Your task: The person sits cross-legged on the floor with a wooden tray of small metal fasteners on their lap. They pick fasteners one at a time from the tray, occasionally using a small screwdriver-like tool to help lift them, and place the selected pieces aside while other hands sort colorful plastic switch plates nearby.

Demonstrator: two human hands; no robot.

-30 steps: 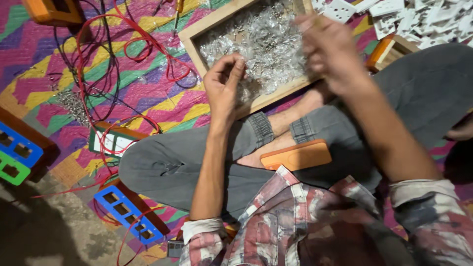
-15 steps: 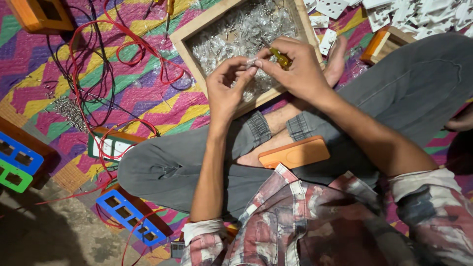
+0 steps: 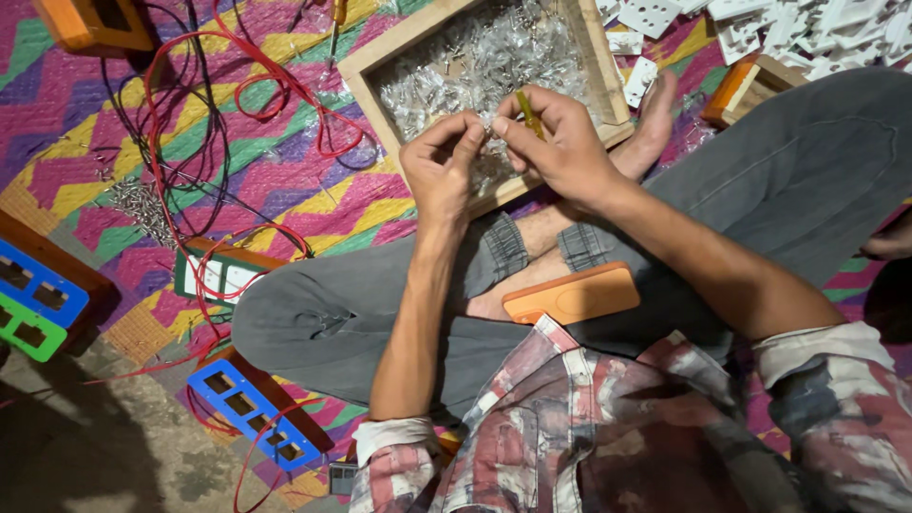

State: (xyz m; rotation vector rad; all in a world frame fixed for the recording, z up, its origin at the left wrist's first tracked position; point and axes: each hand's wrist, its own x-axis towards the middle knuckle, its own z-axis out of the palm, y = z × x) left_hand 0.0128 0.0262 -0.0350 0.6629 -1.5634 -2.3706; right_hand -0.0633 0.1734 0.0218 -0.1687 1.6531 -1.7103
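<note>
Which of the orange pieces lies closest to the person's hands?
The flat orange block resting on the crossed legs; the other orange pieces lie farther off on the mat's edges.

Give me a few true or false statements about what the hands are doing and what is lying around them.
1. Both hands meet above the wooden tray. True.
2. The right hand holds a yellowish-green tool. True.
3. The orange block lies inside the tray. False: it rests on the person's lap.
4. The left hand rests flat on the mat. False: its fingertips pinch together near the right hand.
5. Red wires loop across the mat. True.
</note>
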